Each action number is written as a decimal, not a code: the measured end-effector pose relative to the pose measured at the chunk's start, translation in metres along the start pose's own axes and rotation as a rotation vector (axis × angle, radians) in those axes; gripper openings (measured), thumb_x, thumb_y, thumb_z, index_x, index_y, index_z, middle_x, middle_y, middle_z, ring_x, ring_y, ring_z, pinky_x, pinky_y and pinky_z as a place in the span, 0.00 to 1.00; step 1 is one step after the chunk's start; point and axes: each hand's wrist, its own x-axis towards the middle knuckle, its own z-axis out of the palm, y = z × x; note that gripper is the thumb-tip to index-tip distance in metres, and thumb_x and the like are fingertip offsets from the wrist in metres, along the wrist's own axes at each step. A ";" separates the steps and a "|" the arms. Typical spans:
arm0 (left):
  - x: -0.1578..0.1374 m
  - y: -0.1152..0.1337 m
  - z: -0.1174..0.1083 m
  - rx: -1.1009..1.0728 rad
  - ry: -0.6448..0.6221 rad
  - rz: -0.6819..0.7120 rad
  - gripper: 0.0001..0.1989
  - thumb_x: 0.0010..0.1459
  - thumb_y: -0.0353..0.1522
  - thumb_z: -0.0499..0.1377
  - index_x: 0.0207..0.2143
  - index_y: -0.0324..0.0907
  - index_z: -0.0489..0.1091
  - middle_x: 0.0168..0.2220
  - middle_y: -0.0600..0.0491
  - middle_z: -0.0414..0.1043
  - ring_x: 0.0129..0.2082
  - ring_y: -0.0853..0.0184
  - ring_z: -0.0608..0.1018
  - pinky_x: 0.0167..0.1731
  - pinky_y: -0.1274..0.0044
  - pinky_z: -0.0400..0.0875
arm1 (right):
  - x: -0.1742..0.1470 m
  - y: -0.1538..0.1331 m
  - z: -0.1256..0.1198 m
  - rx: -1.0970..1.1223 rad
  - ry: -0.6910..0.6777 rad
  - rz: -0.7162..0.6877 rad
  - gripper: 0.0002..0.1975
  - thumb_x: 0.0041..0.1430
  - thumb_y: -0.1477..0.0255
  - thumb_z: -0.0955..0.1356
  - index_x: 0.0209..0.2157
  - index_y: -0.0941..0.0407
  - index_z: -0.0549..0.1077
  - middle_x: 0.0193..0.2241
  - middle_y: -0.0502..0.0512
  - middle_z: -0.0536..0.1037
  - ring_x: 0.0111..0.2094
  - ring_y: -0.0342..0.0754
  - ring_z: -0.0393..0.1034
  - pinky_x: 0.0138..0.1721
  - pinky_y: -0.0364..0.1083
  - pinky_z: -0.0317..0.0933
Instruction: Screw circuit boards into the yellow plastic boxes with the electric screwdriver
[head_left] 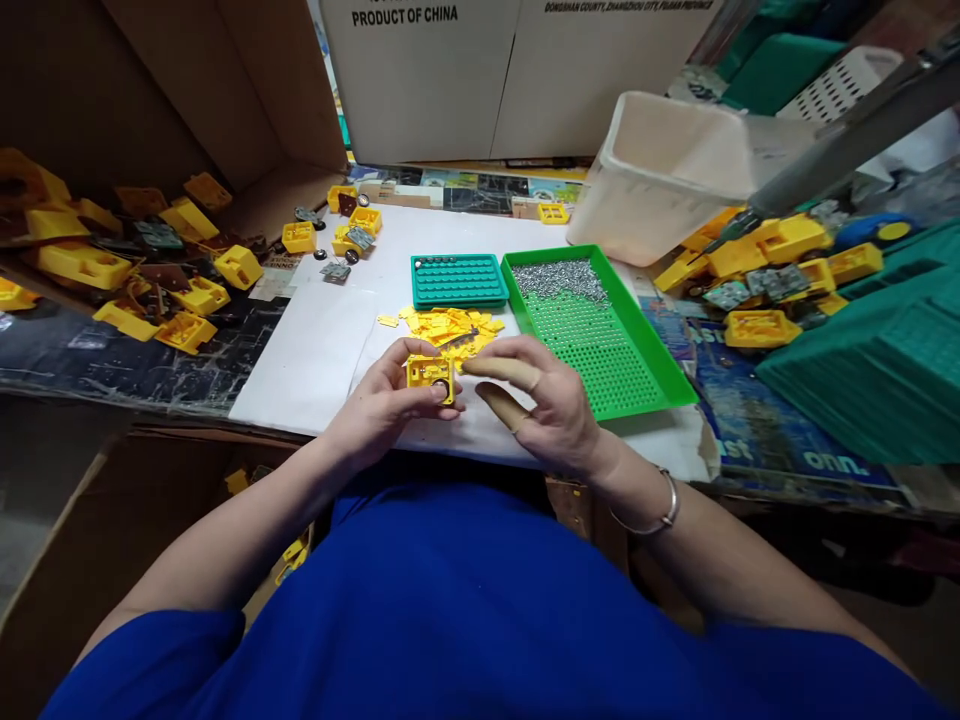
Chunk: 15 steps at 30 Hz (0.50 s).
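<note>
My left hand (390, 400) grips a small yellow plastic housing (425, 372), its open side facing me. Inside the housing a dark round part shows near my thumb. Just to the right, my right hand (536, 400) has its thumb and index finger apart, both in pale finger cots, with the index tip close to the housing's edge. Nothing is visible between those fingers. Behind both hands lies a pile of flat yellow plastic pieces (442, 328), with a dark thin item on top.
A teal compartment tray (459, 282) and a green perforated tray (637, 350) of small metal screws (562, 278) stand beyond the hands. Yellow housings with circuit boards lie left (202, 295) and right (761, 328). A whitish bin (667, 170) and a powered-tool-like dark shaft (847, 130) are at right.
</note>
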 end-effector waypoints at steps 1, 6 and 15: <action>-0.001 0.003 -0.001 -0.029 -0.001 -0.039 0.23 0.47 0.26 0.69 0.42 0.44 0.61 0.33 0.56 0.78 0.31 0.68 0.82 0.33 0.78 0.75 | -0.002 0.002 0.000 -0.001 0.046 0.027 0.17 0.62 0.76 0.67 0.52 0.52 0.70 0.49 0.59 0.73 0.51 0.50 0.70 0.53 0.53 0.69; -0.006 0.013 -0.006 -0.102 -0.136 -0.249 0.22 0.44 0.25 0.68 0.41 0.44 0.65 0.31 0.55 0.78 0.30 0.65 0.83 0.28 0.80 0.75 | -0.001 0.011 -0.001 0.208 -0.074 0.095 0.25 0.61 0.74 0.69 0.59 0.52 0.64 0.57 0.62 0.70 0.58 0.51 0.67 0.56 0.53 0.68; -0.009 0.005 -0.003 0.256 -0.140 -0.144 0.15 0.53 0.30 0.66 0.43 0.42 0.68 0.35 0.55 0.75 0.31 0.69 0.79 0.31 0.77 0.76 | 0.003 0.003 -0.005 0.167 -0.162 0.120 0.11 0.56 0.80 0.66 0.42 0.57 0.70 0.30 0.49 0.77 0.28 0.39 0.71 0.30 0.40 0.66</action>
